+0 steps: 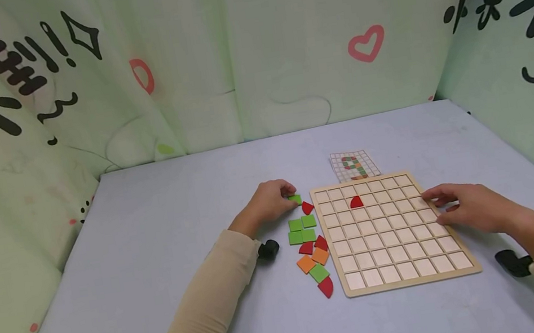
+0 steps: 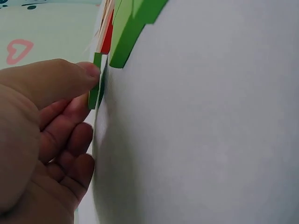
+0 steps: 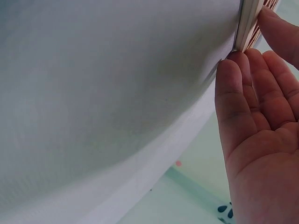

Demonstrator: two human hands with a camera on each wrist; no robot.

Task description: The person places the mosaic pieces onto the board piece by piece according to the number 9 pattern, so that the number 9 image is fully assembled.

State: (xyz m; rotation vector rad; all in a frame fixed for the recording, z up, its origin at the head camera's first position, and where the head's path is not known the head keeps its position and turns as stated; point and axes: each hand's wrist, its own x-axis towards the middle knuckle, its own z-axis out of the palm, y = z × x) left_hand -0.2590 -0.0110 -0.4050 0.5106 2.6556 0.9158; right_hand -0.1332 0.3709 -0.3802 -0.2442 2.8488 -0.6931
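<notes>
My left hand [image 1: 272,200] pinches a green square tile [image 2: 95,86] between thumb and fingers, at the far end of a row of loose tiles. Close to it lies a red quarter-round tile [image 1: 307,208]. The wooden grid board [image 1: 394,287] lies flat to the right, with one red quarter-round tile [image 1: 356,202] in an upper cell. At the board's right edge, my right hand [image 1: 474,205] rests with fingertips and thumb touching the frame. In the right wrist view its fingers [image 3: 229,88] are fairly straight, and the thumb touches the board's edge [image 3: 247,25].
Green squares [image 1: 302,236], orange squares [image 1: 306,264] and red quarter-rounds [image 1: 325,287] lie left of the board. A printed pattern card [image 1: 371,162] lies behind it, partly covered by the board's far edge. Printed curtains [image 1: 250,49] surround the pale table [image 1: 162,221].
</notes>
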